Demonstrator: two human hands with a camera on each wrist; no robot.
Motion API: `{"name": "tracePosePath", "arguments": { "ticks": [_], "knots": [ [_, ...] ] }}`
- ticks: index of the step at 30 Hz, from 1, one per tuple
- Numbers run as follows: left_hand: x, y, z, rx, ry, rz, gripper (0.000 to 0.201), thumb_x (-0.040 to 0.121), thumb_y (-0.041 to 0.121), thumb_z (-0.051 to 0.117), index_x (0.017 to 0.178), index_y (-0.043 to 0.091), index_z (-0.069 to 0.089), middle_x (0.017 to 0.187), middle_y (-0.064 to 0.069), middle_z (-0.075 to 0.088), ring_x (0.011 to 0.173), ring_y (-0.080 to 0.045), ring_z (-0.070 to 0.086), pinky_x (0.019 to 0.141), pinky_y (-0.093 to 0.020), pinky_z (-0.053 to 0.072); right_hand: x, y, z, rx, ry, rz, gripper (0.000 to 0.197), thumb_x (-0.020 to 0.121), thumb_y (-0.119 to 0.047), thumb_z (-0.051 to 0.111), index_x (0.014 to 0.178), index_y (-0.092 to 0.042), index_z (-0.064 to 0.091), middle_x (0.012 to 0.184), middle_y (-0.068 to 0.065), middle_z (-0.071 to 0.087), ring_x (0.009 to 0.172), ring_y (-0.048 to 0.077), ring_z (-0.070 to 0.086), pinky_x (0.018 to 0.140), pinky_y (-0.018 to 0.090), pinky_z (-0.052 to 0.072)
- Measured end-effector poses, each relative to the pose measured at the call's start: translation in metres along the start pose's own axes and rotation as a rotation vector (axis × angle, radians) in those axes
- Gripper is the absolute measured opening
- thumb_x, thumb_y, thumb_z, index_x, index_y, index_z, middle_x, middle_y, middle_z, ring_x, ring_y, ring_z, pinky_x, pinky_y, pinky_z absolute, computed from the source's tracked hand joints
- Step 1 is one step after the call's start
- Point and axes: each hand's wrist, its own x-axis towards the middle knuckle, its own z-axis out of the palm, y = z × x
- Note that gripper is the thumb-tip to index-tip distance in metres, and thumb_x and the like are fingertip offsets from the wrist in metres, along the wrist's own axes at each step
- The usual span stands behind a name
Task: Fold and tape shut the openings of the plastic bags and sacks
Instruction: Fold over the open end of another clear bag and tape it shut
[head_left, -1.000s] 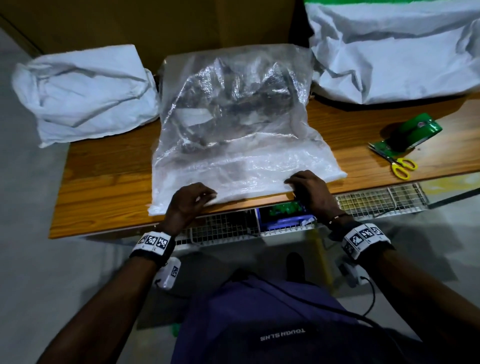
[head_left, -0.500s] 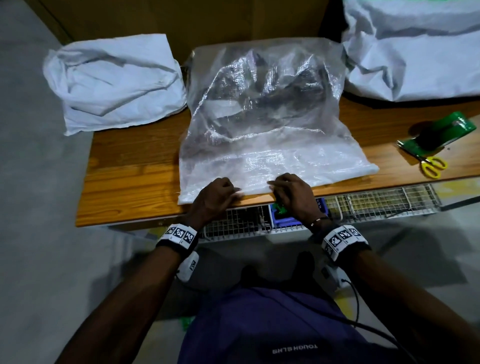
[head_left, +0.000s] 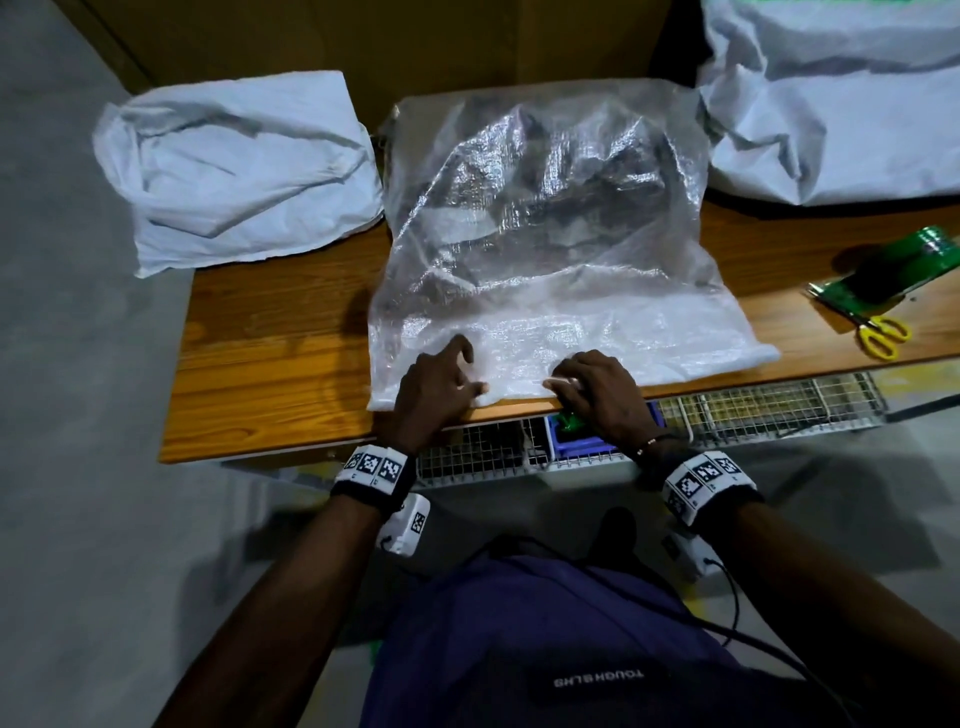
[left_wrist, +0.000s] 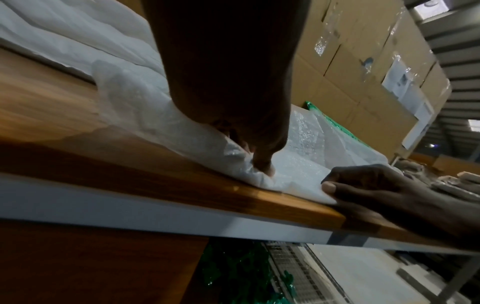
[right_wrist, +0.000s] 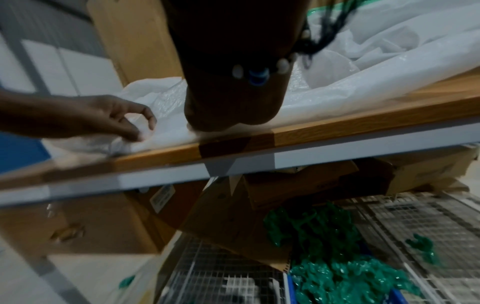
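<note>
Head view, left hand (head_left: 434, 387) and right hand (head_left: 602, 392) pinching bag (head_left: 545, 218) edge

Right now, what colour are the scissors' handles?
Yellow; the scissors lie on the table's right side, seen best in the head view.

Clear woven-textured bag (head_left: 545, 218), white sacks (head_left: 244, 166), orange-brown wood-grain table (head_left: 270, 364), yellow-handled scissors (head_left: 883, 335), green tape dispenser (head_left: 904, 262).

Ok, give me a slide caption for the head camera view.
Both hands, left hand and right hand, pinch the clear bag opening at the table edge.
</note>
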Motion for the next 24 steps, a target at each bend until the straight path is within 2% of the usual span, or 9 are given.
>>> {"name": "tracePosePath", "arguments": {
  "ticks": [2,4,7,10,14,17,20,22,24],
  "knots": [
    [0.001,0.0,-0.001,0.09,0.073,0.084,0.041,0.077,0.038,0.088,0.097,0.028,0.054,0.086,0.009,0.064,0.077,-0.012,0.059,0.063,-0.031,0.047,0.004,-0.003,-0.002,0.0,0.028,0.041,0.025,0.101,-0.044,0.067,0.106,-0.021,0.074,0.098,-0.002,0.072,0.091,0.021,0.062,0.074,0.036,0.046],
    [-0.002,0.003,0.004,0.119,0.094,0.149,0.028,0.08,0.031,0.085,0.094,0.024,0.061,0.087,0.007,0.059,0.082,-0.014,0.053,0.066,-0.035,0.047,0.005,-0.002,-0.001,-0.021,0.039,-0.005,0.022,0.101,-0.039,0.068,0.108,-0.019,0.075,0.106,-0.001,0.072,0.097,0.02,0.061,0.075,0.035,0.047],
    [-0.008,0.0,0.014,0.11,0.077,0.194,0.004,0.09,0.016,0.075,0.09,0.016,0.071,0.088,0.001,0.063,0.086,-0.021,0.059,0.069,-0.04,0.05,0.005,0.004,0.005,-0.01,0.01,-0.098,0.025,0.104,-0.029,0.061,0.101,-0.011,0.078,0.108,0.005,0.071,0.099,0.025,0.059,0.079,0.039,0.05],
    [-0.015,-0.017,0.009,0.135,0.107,0.239,0.004,0.093,0.015,0.075,0.093,0.012,0.078,0.093,-0.004,0.07,0.087,-0.025,0.062,0.068,-0.04,0.05,0.006,0.012,0.007,0.037,-0.016,-0.069,0.03,0.103,-0.033,0.06,0.101,-0.01,0.079,0.107,0.005,0.071,0.102,0.025,0.061,0.083,0.04,0.052],
    [-0.025,-0.053,-0.017,0.039,0.2,0.177,0.011,0.092,0.03,0.079,0.089,0.02,0.078,0.088,0.004,0.07,0.08,-0.015,0.061,0.066,-0.033,0.045,0.009,0.017,0.007,0.105,-0.025,-0.014,0.021,0.101,-0.034,0.069,0.102,-0.016,0.079,0.106,-0.001,0.07,0.103,0.018,0.061,0.086,0.037,0.051],
    [-0.03,-0.066,-0.028,-0.039,0.184,0.164,0.023,0.09,0.043,0.078,0.082,0.022,0.074,0.085,0.007,0.068,0.08,-0.014,0.061,0.067,-0.035,0.045,0.011,0.019,0.007,0.112,-0.03,-0.012,0.019,0.099,-0.034,0.071,0.101,-0.016,0.079,0.104,-0.002,0.071,0.102,0.018,0.062,0.084,0.037,0.051],
    [-0.036,-0.076,-0.034,-0.056,0.192,0.138,0.022,0.09,0.041,0.071,0.082,0.021,0.077,0.086,0.005,0.071,0.082,-0.016,0.062,0.074,-0.042,0.047,0.011,0.021,0.008,0.114,-0.034,0.001,0.019,0.1,-0.035,0.071,0.1,-0.017,0.078,0.103,-0.003,0.071,0.102,0.017,0.062,0.084,0.04,0.052],
    [-0.046,-0.085,-0.037,-0.029,0.254,0.091,0.02,0.091,0.036,0.072,0.082,0.019,0.078,0.085,0.006,0.071,0.084,-0.014,0.062,0.075,-0.041,0.047,0.01,0.02,0.008,0.119,-0.032,-0.005,0.02,0.1,-0.035,0.07,0.101,-0.017,0.078,0.104,-0.003,0.07,0.102,0.017,0.061,0.085,0.041,0.052],
    [-0.053,-0.089,-0.038,-0.092,0.259,0.023,0.008,0.091,0.031,0.077,0.09,0.022,0.076,0.089,0.012,0.07,0.086,-0.006,0.064,0.077,-0.035,0.05,0.01,0.019,0.007,0.118,-0.03,-0.005,0.021,0.1,-0.035,0.069,0.102,-0.017,0.079,0.104,-0.003,0.07,0.102,0.016,0.061,0.084,0.041,0.052]
  ]
}}
